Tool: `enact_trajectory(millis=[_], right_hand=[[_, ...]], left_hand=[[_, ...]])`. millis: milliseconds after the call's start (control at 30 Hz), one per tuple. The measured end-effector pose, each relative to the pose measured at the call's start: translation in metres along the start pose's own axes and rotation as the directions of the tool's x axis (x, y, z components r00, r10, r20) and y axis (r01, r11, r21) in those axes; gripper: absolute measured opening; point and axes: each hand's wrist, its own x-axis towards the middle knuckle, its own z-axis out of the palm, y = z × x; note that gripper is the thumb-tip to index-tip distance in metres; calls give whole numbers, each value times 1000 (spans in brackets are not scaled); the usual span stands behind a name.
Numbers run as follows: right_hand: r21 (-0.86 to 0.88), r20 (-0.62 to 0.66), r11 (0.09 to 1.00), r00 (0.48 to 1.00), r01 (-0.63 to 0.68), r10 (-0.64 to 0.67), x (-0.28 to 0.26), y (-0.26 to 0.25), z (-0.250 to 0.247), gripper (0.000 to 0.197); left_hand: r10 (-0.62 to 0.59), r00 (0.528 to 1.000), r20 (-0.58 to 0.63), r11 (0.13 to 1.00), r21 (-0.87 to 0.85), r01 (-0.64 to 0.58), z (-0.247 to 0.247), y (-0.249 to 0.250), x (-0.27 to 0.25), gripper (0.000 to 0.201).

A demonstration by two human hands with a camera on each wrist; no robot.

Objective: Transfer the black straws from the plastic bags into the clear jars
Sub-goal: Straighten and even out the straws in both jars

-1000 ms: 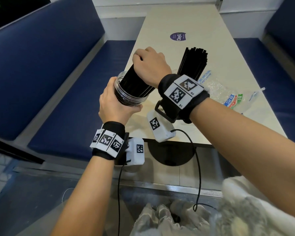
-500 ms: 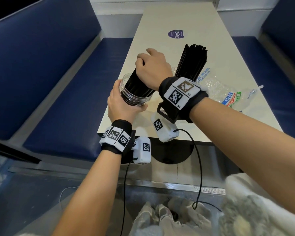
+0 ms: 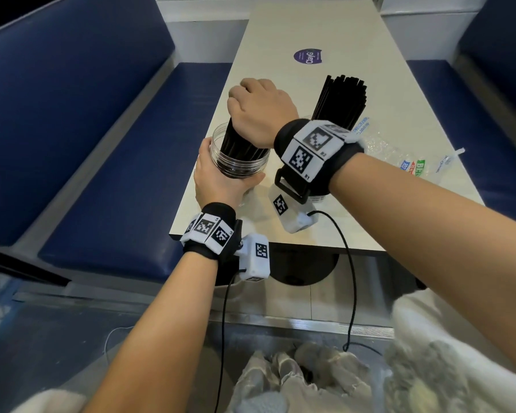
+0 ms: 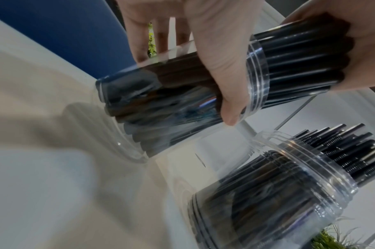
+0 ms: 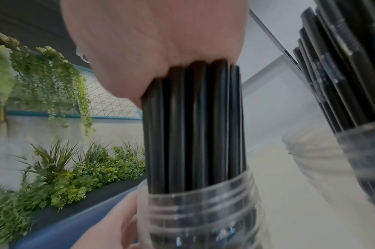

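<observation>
My left hand [image 3: 221, 180] grips a clear jar [image 3: 240, 158] at the table's near left edge, thumb across its side [image 4: 222, 67]. My right hand [image 3: 261, 114] is closed round a bundle of black straws [image 3: 240, 143] whose lower ends stand inside that jar [image 5: 199, 214]. The straws [image 5: 195, 128] rise from the jar's mouth into my fist. A second clear jar [image 4: 267, 193], full of black straws [image 3: 341, 99], stands just to the right, partly hidden by my right wrist.
An emptied, crumpled plastic bag [image 3: 399, 158] with printed labels lies on the table [image 3: 310, 34] right of the jars. A round purple sticker [image 3: 309, 57] sits farther back. Blue bench seats [image 3: 125, 162] flank the table on both sides.
Both hands have brought the jar from a tilted pose over the table's edge to more upright and closer to the tabletop. The straw bundle has gone deeper into it.
</observation>
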Motion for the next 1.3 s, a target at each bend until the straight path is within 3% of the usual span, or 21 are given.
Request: enact_trajectory(millis=[100, 300, 433, 633, 800, 1033, 1300], right_hand=[[-55, 74, 998, 997, 27, -23, 4, 0, -4, 36], [-90, -127, 995, 990, 49, -60, 0, 3, 5, 36], [-92, -22, 996, 1000, 18, -20, 7, 2, 2, 39], [-272, -67, 959, 992, 82, -104, 5, -4, 12, 40], [-266, 75, 959, 994, 96, -79, 15, -5, 7, 42], [-280, -58, 947, 982, 160, -182, 11, 3, 12, 37], [-270, -38, 959, 995, 83, -97, 13, 1, 10, 38]], left_hand=[[1, 1000, 12, 1000, -25, -1, 2, 0, 1, 101], [5, 1000, 24, 1000, -7, -5, 4, 0, 1, 102], [-7, 999, 31, 1000, -27, 8, 4, 2, 2, 100], [-80, 995, 66, 988, -125, 88, 9, -2, 1, 108], [-86, 993, 85, 986, -132, 97, 14, -6, 1, 96], [-52, 992, 118, 989, -132, 68, 15, -7, 0, 111], [-56, 989, 134, 990, -117, 72, 19, -7, 0, 108]])
